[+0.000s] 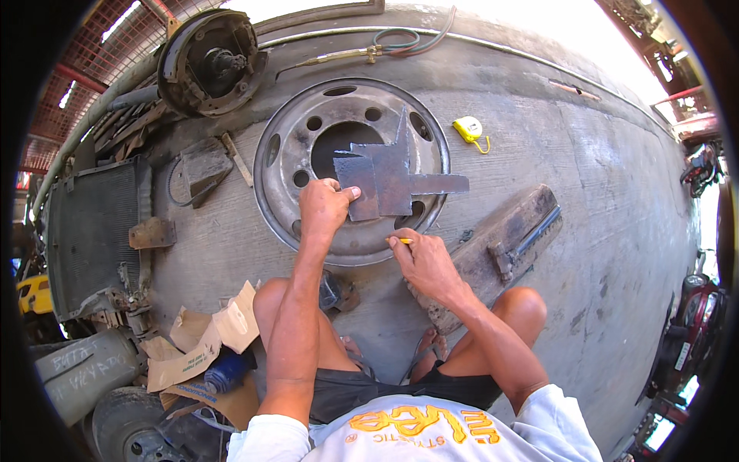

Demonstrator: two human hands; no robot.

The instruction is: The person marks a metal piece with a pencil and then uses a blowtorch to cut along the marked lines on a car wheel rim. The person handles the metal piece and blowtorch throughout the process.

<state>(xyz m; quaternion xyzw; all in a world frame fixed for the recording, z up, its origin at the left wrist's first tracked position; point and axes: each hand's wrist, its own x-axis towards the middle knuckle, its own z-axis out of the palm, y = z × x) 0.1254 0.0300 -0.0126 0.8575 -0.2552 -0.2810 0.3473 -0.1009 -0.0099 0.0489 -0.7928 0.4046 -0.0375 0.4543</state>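
The shirt (400, 427) is below the wheel (283, 196). Metal (394, 181) lies across the wheel, seemingly for support; the left hand (323, 206) pinches it, likely steadying. At the wheel's near edge, the right hand (425, 260) grips a pencil (405, 241) (perhaps a marker).

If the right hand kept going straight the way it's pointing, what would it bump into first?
Probably the near edge of the flat metal pieces, just ahead and left of the right hand. Its height is unclear, though: it might brush the wheel rim beneath first.
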